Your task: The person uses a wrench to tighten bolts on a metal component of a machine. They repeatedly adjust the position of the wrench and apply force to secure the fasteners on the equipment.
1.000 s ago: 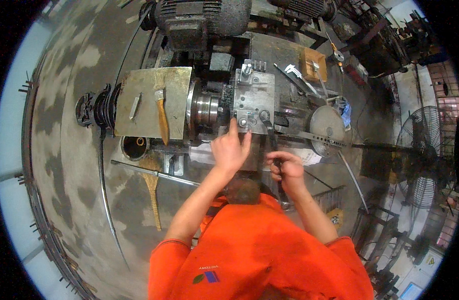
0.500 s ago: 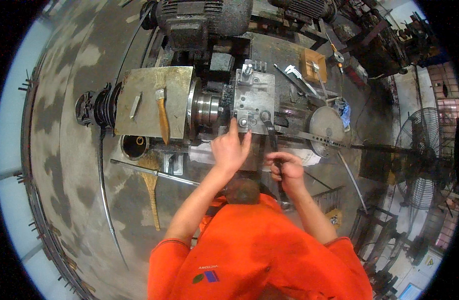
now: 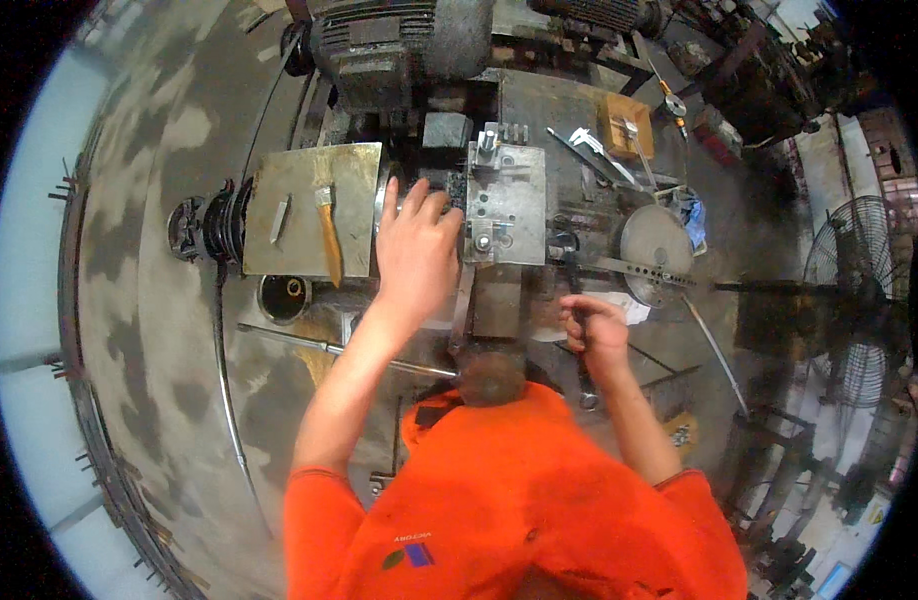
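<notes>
My left hand is open, its fingers spread over the round metal spindle end. It hides most of that part, and I cannot tell whether the fingertips touch it. Just right of it is the steel tool post block, with bolts at its left corners. My right hand is closed around a dark wrench. The wrench's far end is beside the block's lower right corner, blurred and apart from the bolts. Its near end points back toward my orange shirt.
Left of the spindle, a flat metal plate carries a paintbrush and a small metal bar. A caliper and a cardboard box lie beyond the block. A round metal disc and a fan stand at right.
My left hand has moved left and away from me, from the block's near bolt to over the spindle. My right hand has drawn the wrench rightward, off the block's top.
</notes>
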### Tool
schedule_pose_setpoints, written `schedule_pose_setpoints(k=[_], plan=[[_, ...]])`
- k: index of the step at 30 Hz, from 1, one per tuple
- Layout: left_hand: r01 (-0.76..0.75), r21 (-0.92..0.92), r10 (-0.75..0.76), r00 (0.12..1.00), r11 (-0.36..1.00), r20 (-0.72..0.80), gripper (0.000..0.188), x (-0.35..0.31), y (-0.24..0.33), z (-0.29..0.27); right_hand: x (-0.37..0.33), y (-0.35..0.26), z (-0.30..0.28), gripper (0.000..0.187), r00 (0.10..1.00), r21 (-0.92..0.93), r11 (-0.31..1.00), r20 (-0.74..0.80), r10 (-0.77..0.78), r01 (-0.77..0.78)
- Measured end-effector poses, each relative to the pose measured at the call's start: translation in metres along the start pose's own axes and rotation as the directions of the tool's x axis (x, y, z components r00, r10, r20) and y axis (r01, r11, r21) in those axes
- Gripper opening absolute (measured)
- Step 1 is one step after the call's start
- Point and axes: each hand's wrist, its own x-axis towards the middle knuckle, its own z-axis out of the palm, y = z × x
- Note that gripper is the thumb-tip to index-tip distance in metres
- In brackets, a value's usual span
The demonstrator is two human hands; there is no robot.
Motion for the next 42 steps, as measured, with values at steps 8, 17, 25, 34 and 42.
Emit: schedule_pose_setpoints(k=[8,17,25,34,42], plan=[[-0.069,0.156,0.034,0.976,0.985,0.215,0.013,0.013,-0.011,0.03,-0.004,-0.001,-0.01,0.041,0.999,0.054,0.998,0.006,-0.042,0.042],[-0.099,0.108,0.076,0.978,0.989,0.195,0.013,0.011,-0.012,0.049,-0.013,-0.003,-0.02,0.042,0.996,0.023,0.999,-0.082,-0.04,0.042],[-0.135,0.118,0.109,0.972,0.984,0.207,0.011,0.011,-0.015,0.05,-0.015,-0.004,-0.023,0.042,0.996,0.06,0.996,-0.063,-0.057,0.061],[-0.159,0.101,0.138,0.971,0.982,0.195,0.011,0.01,-0.021,0.052,-0.015,-0.005,-0.023,0.041,0.998,0.028,0.997,-0.005,-0.068,0.068],[-0.163,0.094,0.141,0.968,0.982,0.207,0.01,0.009,-0.023,0.055,-0.014,-0.007,-0.019,0.042,0.998,0.014,0.999,-0.038,-0.049,0.049]])
